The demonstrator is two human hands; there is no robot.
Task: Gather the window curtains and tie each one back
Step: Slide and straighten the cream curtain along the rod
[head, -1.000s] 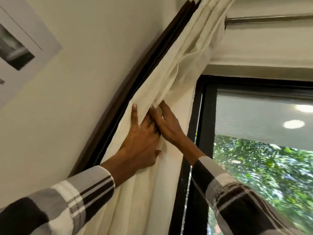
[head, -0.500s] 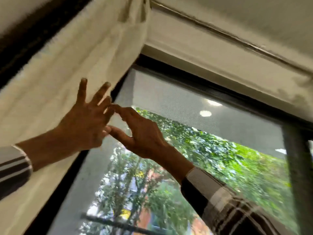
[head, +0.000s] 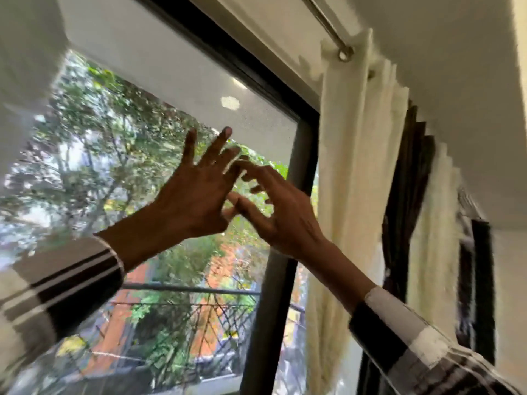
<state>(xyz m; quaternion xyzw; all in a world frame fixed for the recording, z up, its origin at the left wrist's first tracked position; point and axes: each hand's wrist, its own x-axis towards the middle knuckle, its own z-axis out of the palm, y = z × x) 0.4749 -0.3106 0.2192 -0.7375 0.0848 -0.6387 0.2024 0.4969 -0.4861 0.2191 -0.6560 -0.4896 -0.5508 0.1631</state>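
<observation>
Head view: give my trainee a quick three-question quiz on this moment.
1. True or false: the left hand grips the cream curtain.
2. The cream curtain hangs: A) left of the glass, B) at the window's right edge, C) across the middle.
3. Fill in: the curtain's ring slides on a metal ____.

Key: 1 false, both it and the right hand are empty with fingers spread before the window; 2 B; 3 rod.

My sleeves (head: 51, 283) run off the frame, smeared; the curtain (head: 350, 178) bottom is cut off; trees (head: 94, 143) blur.
</observation>
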